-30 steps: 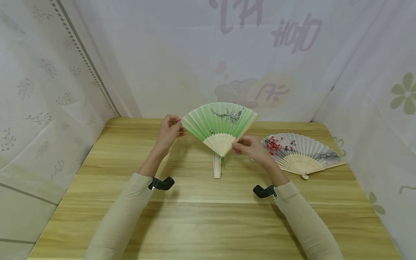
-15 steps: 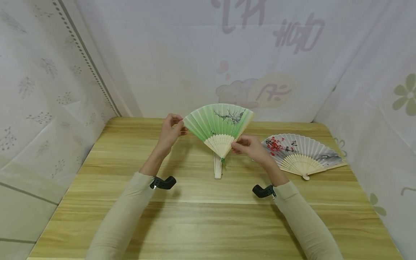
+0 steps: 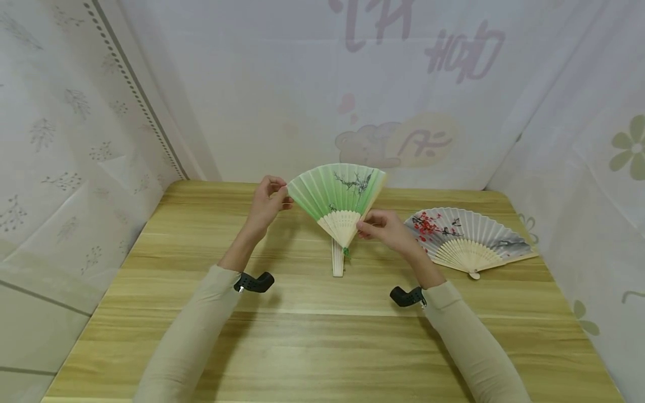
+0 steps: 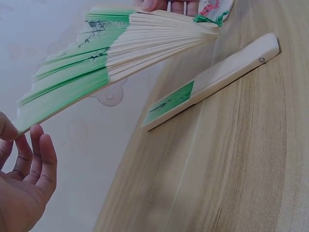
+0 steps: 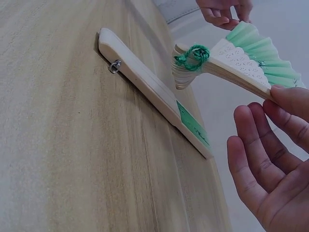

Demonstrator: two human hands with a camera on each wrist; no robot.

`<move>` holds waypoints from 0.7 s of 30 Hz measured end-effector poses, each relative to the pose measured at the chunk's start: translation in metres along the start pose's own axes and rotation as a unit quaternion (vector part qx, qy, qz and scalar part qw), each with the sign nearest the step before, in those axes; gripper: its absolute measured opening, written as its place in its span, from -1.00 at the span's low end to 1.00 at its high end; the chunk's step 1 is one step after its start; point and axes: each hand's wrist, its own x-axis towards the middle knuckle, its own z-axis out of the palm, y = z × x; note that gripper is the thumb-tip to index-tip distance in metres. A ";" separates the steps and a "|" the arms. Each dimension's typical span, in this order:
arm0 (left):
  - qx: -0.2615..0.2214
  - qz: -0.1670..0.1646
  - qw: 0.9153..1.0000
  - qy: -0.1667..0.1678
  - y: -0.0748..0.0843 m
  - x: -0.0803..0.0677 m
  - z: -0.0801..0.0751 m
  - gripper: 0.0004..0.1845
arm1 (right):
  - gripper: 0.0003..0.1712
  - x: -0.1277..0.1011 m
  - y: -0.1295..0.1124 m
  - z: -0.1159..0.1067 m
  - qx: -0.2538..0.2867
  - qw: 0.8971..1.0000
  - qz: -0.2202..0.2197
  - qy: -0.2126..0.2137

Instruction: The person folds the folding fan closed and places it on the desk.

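Observation:
A green folding fan [image 3: 335, 190] with dark branches painted on it is held spread above the table. My left hand [image 3: 267, 204] pinches its upper left corner between thumb and finger. Lower down on the other side, my right hand [image 3: 388, 226] pinches the outer rib near the pivot, its other fingers loosely bent in the right wrist view. A green cord [image 5: 193, 57] is knotted at the pivot. Beneath it lies a folded fan [image 4: 212, 79], with pale ribs, a green section and a small metal ring [image 5: 115, 66] at one end.
On the right of the wooden table [image 3: 312, 347] lies a spread white-and-grey fan [image 3: 468, 240] with red blossoms, partly behind my right hand. Printed cloth [image 3: 262, 84] hangs behind the table and along both sides.
The green fan has narrowed: its right edge has swung leftward and its left corner has shifted slightly right with my left hand. Both hands keep their pinch.

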 end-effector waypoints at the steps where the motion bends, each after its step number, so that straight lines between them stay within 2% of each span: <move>1: 0.001 0.000 1.000 -0.001 0.001 0.000 0.000 -0.76 | -0.78 0.000 0.000 0.000 -0.001 1.000 -0.001 0.001; 6: 0.004 0.003 1.000 0.004 0.001 -0.001 0.004 -0.81 | -0.80 0.003 0.002 0.002 -0.019 1.000 -0.010 0.003; 12: 0.008 0.012 1.000 0.000 -0.001 -0.001 0.009 -0.85 | -0.84 0.005 0.006 0.003 -0.056 0.998 -0.042 0.000; 21: 0.009 0.005 1.000 -0.004 -0.001 0.002 0.012 -0.83 | -0.86 0.006 0.008 0.004 -0.070 0.995 -0.072 -0.002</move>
